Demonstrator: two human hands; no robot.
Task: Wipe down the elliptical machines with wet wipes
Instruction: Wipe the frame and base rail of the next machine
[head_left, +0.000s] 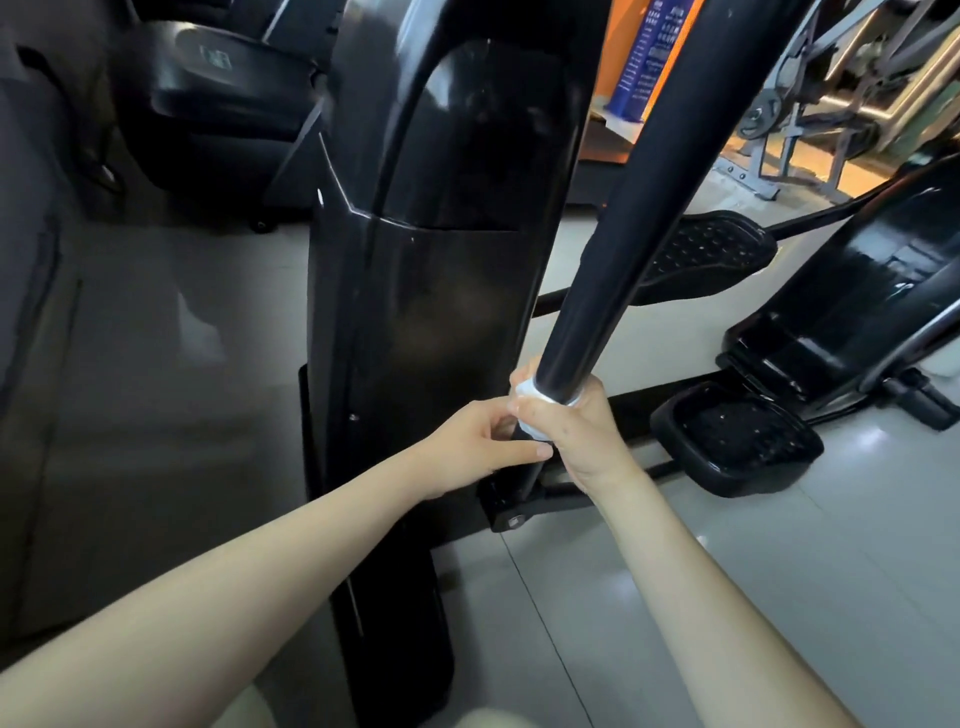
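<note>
Grip of right hand (571, 436) wraps white wet wipe (525, 391) round glossy black tubular bar (613, 249); left hand (478, 449) pinches wipe's lower edge.

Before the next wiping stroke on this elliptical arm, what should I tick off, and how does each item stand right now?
1. Wet wipe wrapped round the swing arm: ok.
2. Right hand grips the wipe around the arm: ok.
3. Left hand hold: its thumb lies across the arm just below the wipe, but whether it pinches the wipe or the arm: cannot tell.
4. Arm surface above the right hand bare, with nothing on it: ok.
5. Wipe damp and clean enough: cannot tell.
6. Pedal apart from both hands: ok.
</note>
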